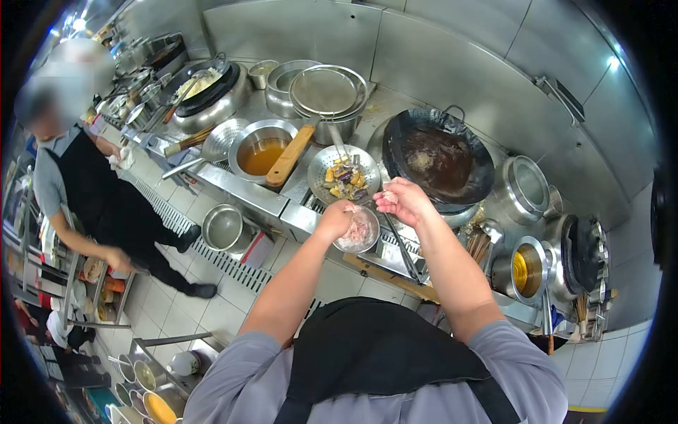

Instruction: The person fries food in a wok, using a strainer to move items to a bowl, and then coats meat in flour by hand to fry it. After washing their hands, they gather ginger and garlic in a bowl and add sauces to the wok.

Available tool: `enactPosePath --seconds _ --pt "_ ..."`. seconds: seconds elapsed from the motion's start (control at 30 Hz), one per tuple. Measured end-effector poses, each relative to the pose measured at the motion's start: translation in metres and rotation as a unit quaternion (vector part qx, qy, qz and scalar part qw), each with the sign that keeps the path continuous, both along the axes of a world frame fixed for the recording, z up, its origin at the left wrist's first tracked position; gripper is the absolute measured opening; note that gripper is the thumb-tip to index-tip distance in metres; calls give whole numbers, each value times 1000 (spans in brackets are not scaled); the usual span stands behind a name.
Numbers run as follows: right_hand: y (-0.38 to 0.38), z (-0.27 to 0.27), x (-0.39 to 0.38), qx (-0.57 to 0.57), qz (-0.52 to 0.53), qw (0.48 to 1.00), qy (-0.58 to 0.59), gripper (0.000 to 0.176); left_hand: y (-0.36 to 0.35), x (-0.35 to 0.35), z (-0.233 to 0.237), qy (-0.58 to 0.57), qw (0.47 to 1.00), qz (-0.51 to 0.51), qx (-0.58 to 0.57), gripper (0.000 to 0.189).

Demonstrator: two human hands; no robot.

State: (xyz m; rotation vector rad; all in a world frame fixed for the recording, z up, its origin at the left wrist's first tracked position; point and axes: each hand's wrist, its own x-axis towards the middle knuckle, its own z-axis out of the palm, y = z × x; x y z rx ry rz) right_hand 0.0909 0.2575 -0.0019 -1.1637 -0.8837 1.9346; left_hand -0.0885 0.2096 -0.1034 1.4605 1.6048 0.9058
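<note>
My left hand grips a small metal bowl of pale raw meat, held over the front edge of the stove. My right hand hovers just above and to the right of the bowl, fingers curled, with bits of meat at the fingertips. Right behind the hands lies a perforated strainer ladle full of yellow and purple vegetable pieces. A large black wok with dark liquid in it sits to the right of the strainer.
A steel pot of orange oil with a wooden-handled ladle stands left of the strainer. Stacked steel bowls are behind. A co-worker in a black apron stands at the left by a second wok. A yellow oil container sits at right.
</note>
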Motion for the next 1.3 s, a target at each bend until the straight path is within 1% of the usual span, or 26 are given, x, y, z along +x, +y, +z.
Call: enactPosePath --seconds 0.03,0.1,0.13,0.17,0.23,0.27,0.3,0.37,0.4,0.5,0.57,0.6,0.67,0.7,0.73,0.77,0.8,0.83,0.87,0.97,1.0,1.03,1.07,1.1,1.2,1.3 --pt "10 -6 13 2 -3 1000 -1 7 0 1 4 -1 1000 -3 2 26" --pt "35 -7 42 102 28 994 -8 7 -4 2 15 16 1000 12 5 24" --pt "46 -3 49 157 -26 978 -132 15 -4 2 16 16 1000 12 3 24" --pt "56 1 56 207 -78 942 -254 22 -3 3 17 5 1000 7 13 24" --pt "78 3 75 336 -42 785 -518 46 -5 4 21 -4 1000 2 24 23" --pt "85 -5 79 270 -21 828 -491 64 -4 5 24 -9 1000 -14 20 22" --pt "90 -11 87 271 -22 828 -490 64 -3 7 26 -14 999 -29 16 21" --pt "82 -3 92 213 79 845 -485 68 0 7 28 -20 999 -24 21 21" --pt "99 -18 102 207 65 845 -490 71 2 8 28 -27 999 -18 24 20" --pt "89 4 89 297 5 851 -434 51 -1 12 54 -82 995 -26 41 20" --pt "60 16 66 323 119 862 -371 40 6 13 50 -134 990 -26 24 17" --pt "44 17 52 407 189 797 -405 39 3 15 66 -242 970 -32 -20 15" --pt "13 -5 26 453 280 736 -417 52 8 17 73 -400 914 -46 -53 14" --pt "1 -4 14 376 346 770 -383 53 9 16 76 -399 914 -49 -52 14" --pt "-11 -5 3 410 300 739 -441 42 8 12 79 -430 900 -31 -61 15" --pt "-13 -10 -1 412 299 740 -441 42 7 8 82 -459 886 -12 -69 17" --pt "-12 -19 -5 325 250 850 -332 34 8 3 78 -466 883 6 -56 25" --pt "-14 -20 -10 226 193 931 -212 26 6 -1 77 -465 883 8 -56 25" --pt "-17 -16 -9 173 202 947 -179 19 3 -5 75 -442 895 13 -54 30" --pt "-13 -17 -10 122 212 956 -164 20 2 -5 54 -399 916 -2 -48 35" --pt "-13 -15 -10 122 213 955 -165 20 2 0 47 -278 959 -47 27 31" --pt "-13 -11 -11 68 220 969 -95 20 -1 5 50 -150 979 -89 102 28" --pt "-13 -8 -13 14 225 974 -25 20 -6 9 56 -45 988 -56 139 22" --pt "-12 -10 -16 15 227 973 -26 20 -7 8 56 -46 988 -54 139 22" --pt "-13 -25 -19 114 185 954 -208 18 -7 7 48 170 966 -74 183 17" --pt "-15 -14 -8 146 180 947 -223 13 -9 1 49 151 975 -50 155 17"
